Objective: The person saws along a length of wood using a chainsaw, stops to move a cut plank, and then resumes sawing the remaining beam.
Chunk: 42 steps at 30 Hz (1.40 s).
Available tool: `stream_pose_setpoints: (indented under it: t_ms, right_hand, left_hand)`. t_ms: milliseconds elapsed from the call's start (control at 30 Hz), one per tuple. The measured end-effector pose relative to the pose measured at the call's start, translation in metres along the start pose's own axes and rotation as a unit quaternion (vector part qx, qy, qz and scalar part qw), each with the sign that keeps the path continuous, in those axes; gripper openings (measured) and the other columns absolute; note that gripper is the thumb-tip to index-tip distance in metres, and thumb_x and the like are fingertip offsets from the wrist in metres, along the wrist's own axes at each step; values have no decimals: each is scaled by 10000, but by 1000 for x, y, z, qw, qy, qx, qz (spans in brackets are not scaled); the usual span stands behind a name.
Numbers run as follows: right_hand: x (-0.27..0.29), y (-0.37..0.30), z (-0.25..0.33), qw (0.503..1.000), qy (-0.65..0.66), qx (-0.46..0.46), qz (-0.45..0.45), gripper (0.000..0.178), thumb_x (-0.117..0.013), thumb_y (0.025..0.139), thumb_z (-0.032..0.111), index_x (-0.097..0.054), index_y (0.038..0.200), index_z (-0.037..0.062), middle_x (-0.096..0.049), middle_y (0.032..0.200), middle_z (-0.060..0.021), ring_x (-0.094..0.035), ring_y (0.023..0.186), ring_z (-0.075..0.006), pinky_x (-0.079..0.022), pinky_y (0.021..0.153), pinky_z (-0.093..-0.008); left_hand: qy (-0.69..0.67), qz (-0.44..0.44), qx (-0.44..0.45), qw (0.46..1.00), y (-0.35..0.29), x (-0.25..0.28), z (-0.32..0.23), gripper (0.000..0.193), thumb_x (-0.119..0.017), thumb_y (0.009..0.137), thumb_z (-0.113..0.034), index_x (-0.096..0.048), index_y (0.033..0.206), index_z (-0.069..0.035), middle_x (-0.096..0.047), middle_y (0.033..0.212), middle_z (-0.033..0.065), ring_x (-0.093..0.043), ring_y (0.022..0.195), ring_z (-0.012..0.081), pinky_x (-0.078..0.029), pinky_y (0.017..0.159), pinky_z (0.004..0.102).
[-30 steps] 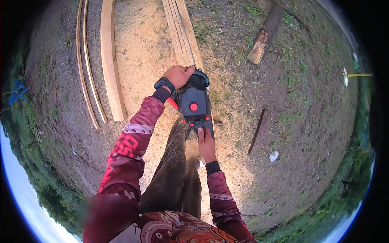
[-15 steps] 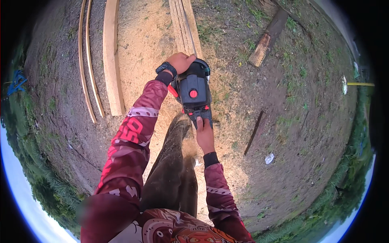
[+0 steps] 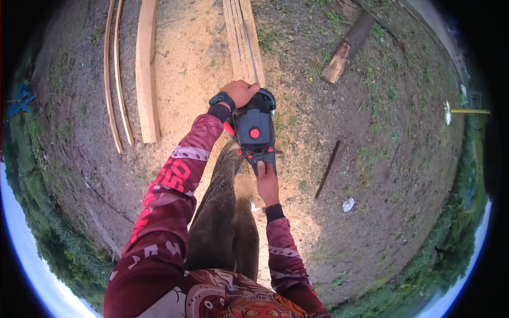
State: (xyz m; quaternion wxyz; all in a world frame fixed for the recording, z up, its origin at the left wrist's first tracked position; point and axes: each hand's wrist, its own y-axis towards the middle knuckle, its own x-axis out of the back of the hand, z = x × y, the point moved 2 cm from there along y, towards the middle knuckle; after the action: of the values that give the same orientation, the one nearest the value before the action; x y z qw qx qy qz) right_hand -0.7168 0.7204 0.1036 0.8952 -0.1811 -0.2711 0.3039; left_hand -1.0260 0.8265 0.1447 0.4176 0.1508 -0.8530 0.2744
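Observation:
I hold a black chainsaw (image 3: pixel 254 130) with red details in front of my legs. Across its front handle my left hand (image 3: pixel 240 94) is closed, with a dark watch on the wrist. The rear handle is gripped by my right hand (image 3: pixel 268 183), its thumb lying on top. From the saw's front the narrow guide bar (image 3: pixel 247 40) points away from me along a pale timber (image 3: pixel 238 32), which has several lengthwise cut lines in it. The undersides of both handles and most of my fingers are hidden.
Left of the timber lie a thick sawn beam (image 3: pixel 147 74) and two thin wooden strips (image 3: pixel 121 79). Sawdust (image 3: pixel 185 58) covers the ground between. A dark log (image 3: pixel 350 47) lies at the far right, with a dark thin stick (image 3: pixel 328 169) and a crumpled white scrap (image 3: pixel 348 204) nearer.
The chainsaw and both my hands have come slightly nearer to me, along the timber. My grip on both handles stays the same.

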Motion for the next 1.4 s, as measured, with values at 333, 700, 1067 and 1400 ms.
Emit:
stream_pose_setpoints:
  t_ms: [333, 700, 1067, 1400]
  right_hand:
    - [12, -54, -63, 1000, 11, -12, 24, 553, -425, 1092, 491, -574, 1206, -28, -666, 1062, -334, -621, 1010, -531, -480, 870, -527]
    - [22, -123, -143, 999, 6, -42, 24, 533, -427, 1091, 470, -575, 1245, -18, -655, 1126, -347, -599, 1083, -544, -473, 905, -530]
    - [15, -147, -161, 999, 15, -33, -3, 521, -432, 1087, 478, -590, 1245, 7, -676, 1129, -309, -625, 1075, -509, -484, 897, -516]
    - [-4, -42, -87, 1000, -10, -1, 7, 579, -402, 1063, 569, -579, 1176, 29, -680, 1050, -350, -610, 1001, -580, -459, 857, -640]
  left_hand:
    - [21, 14, 12, 1000, -65, -58, -9, 725, -448, 964, -658, -779, 950, -13, -742, 919, 251, -714, 901, 450, -558, 856, 511]
    - [20, -2, -11, 1000, -150, -124, -25, 691, -435, 1007, -614, -762, 967, -6, -718, 856, 269, -696, 841, 464, -547, 799, 520]
    - [22, -5, 6, 1000, -173, -135, -20, 664, -466, 1000, -620, -772, 884, -42, -702, 797, 263, -691, 802, 464, -545, 769, 521]
    - [48, -5, -14, 999, -54, -73, 10, 761, -434, 976, -671, -771, 991, 11, -738, 978, 272, -705, 963, 456, -544, 900, 501]
